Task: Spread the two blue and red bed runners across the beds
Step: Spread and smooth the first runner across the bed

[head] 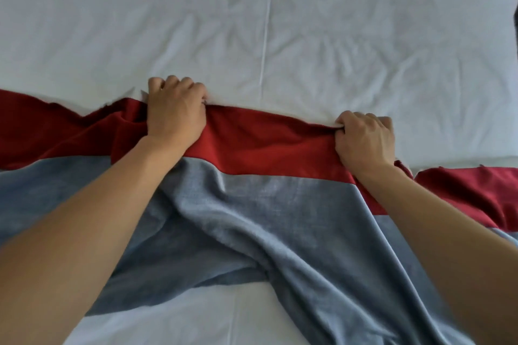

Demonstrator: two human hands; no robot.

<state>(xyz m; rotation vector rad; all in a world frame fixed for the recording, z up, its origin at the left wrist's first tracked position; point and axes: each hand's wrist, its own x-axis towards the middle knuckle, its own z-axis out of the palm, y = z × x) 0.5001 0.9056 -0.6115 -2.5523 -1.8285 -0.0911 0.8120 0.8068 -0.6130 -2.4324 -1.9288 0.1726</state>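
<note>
One bed (308, 22) filled the view, its white sheet creased and marked by a seam running toward the far side. Across it lay one runner (266, 190), red band on the far side, blue band nearer the person, stretching out of view at both edges. It was not flat: heavy folds ran through the blue band in the near centre, and the red edge was bunched left of the left hand. A second runner could not be confirmed; the red cloth at the right edge looked separate but may be the same piece.

The left hand (175, 112) was closed, fingers curled over the far red edge and gripping it. The right hand (364, 138) pinched the same edge further right, fingers curled tight.

Risks, as judged: pulling only the far edge would likely drag the sheet into fresh creases and leave the blue folds trapped. Uneven pull between hands would set the runner crooked. The frayed red edge could tear further under a hard tug.
</note>
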